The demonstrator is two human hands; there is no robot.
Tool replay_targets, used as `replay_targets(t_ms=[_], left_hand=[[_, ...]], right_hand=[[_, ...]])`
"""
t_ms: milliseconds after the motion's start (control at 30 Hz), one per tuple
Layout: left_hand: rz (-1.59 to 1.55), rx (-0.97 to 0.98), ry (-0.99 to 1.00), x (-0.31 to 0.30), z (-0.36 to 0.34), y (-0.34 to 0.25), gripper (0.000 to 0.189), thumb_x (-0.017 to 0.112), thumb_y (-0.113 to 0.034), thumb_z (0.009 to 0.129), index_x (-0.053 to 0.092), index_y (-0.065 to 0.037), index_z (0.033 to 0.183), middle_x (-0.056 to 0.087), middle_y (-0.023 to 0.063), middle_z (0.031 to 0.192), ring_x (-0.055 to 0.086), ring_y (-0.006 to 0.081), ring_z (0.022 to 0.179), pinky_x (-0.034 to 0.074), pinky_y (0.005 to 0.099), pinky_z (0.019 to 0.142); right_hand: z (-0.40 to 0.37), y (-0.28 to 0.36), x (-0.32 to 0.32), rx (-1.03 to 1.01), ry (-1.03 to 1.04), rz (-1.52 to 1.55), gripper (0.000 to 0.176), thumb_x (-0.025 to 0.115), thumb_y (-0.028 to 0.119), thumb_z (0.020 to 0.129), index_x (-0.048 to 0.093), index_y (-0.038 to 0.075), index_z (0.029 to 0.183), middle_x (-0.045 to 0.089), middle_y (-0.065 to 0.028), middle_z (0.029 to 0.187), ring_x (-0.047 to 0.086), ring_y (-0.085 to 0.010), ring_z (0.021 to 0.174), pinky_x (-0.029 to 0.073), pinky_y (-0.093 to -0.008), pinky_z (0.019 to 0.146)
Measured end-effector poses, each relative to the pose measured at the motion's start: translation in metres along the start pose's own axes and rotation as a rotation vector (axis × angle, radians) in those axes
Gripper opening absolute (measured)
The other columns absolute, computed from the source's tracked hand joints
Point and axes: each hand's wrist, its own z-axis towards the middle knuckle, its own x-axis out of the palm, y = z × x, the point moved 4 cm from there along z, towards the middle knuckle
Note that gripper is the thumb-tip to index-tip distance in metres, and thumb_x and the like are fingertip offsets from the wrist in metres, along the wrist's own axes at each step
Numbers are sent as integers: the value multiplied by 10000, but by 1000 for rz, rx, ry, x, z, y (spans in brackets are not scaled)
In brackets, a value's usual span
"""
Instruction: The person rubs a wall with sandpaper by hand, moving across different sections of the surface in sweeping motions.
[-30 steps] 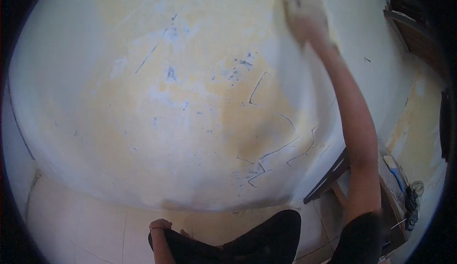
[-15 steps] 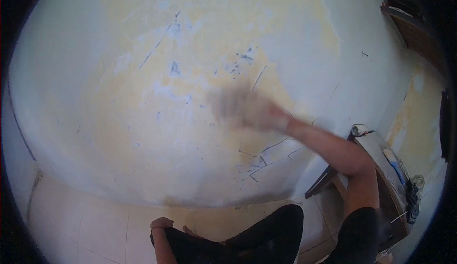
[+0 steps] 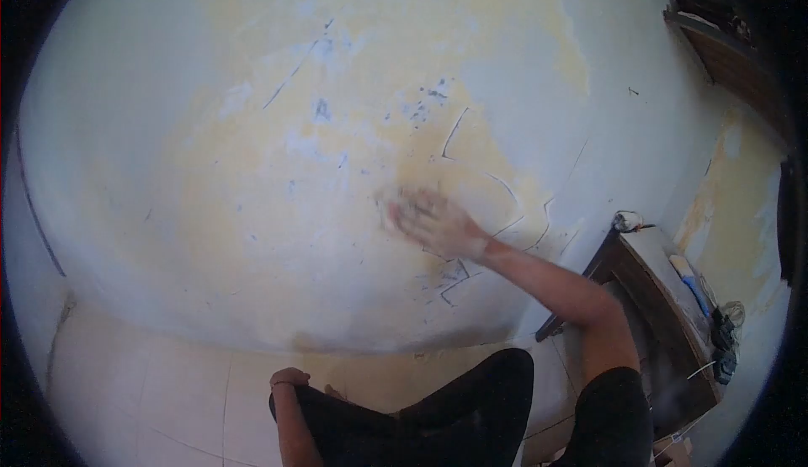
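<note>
My right hand [image 3: 429, 221] is stretched forward to the patchy wall [image 3: 278, 156], palm side toward it. Motion smears its fingers, so I cannot make out whether they hold anything. The wall has white and yellow areas, dark cracks and flaked grey-blue spots; several cracks run just beside and below this hand. At the bottom, my left hand [image 3: 290, 376], with a dark band at the wrist, rests loosely curled on my dark-clad knee. Nothing shows in it.
A dark wooden shelf unit [image 3: 627, 278] stands at the right, with a blue-handled brush [image 3: 692, 286] and a bundle of cords [image 3: 725, 332] on top. Higher up at right hangs another wooden shelf [image 3: 732, 67]. Pale floor tiles [image 3: 185, 400] lie below the wall.
My right hand has moved slightly lower on the wall, uncovering cracks near where it was. The view has shifted a little. My left hand stays on the knee.
</note>
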Motion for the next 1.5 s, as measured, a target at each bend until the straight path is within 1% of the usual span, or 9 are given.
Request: replay_targets(t_ms=[100,300,533,733,967,1133,1200,1367,1500], left_hand=[[4,20,-48,-11,-28,-7,466,538,-446,813,649,-159,1164,583,82,1276,543,278,1192,445,455,972],[-34,16,-4,-30,-75,-25,445,484,-462,840,682,-181,1121,601,108,1246,567,283,1159,436,441,969],[-137,79,-65,-29,-99,-15,409,450,-412,863,710,-164,1058,631,110,1191,579,290,1118,429,406,969],[-103,187,-43,-26,-89,-3,424,437,-409,859,704,-157,1071,617,122,1210,572,294,1119,420,393,983],[90,293,41,-16,-63,-1,412,426,-399,867,698,-190,1094,594,112,1251,550,299,1148,401,391,1009],[3,170,65,-26,-82,-18,378,437,-370,882,690,-200,1106,587,83,1266,534,276,1176,392,392,1021],[-27,80,97,-28,-81,-20,328,469,-311,900,677,-194,1125,571,42,1296,523,229,1200,392,385,1022],[27,45,180,-19,-42,-4,382,482,-394,863,663,-215,1148,586,63,1269,537,246,1177,396,393,1018],[100,200,109,-21,-46,-9,395,499,-418,846,665,-219,1144,599,80,1246,553,256,1150,405,390,1007]], right_hand=[[-23,28,1,291,-162,525,394,484,215,945,466,62,1307,524,-101,1306,506,-265,1209,393,-405,1029],[-70,73,-30,1852,-1280,1633,317,400,296,1014,512,74,1212,581,-61,1148,591,-219,998,464,-364,904],[-85,149,-52,2211,-1392,2222,398,418,402,996,463,93,1242,545,-55,1179,564,-238,1034,452,-423,922],[-122,188,-53,1910,-1466,2308,400,573,299,925,475,77,1243,533,-64,1201,544,-227,1068,428,-394,954],[-125,215,-49,2069,-1190,2258,371,607,137,867,507,68,1218,576,-66,1160,570,-213,1060,457,-385,943],[-150,141,-40,2263,-1345,1700,354,589,127,903,504,48,1238,570,-58,1169,558,-193,1064,457,-343,918],[-158,80,-46,1988,-1407,1095,325,541,92,917,515,20,1233,557,-61,1198,539,-177,1077,442,-330,923],[-117,-17,-46,1401,-757,268,501,479,49,886,396,-4,1377,372,-176,1442,342,-306,1343,283,-399,1089],[-24,66,54,966,417,-91,608,502,188,855,327,17,1412,357,-251,1411,376,-371,1296,306,-500,1071]])
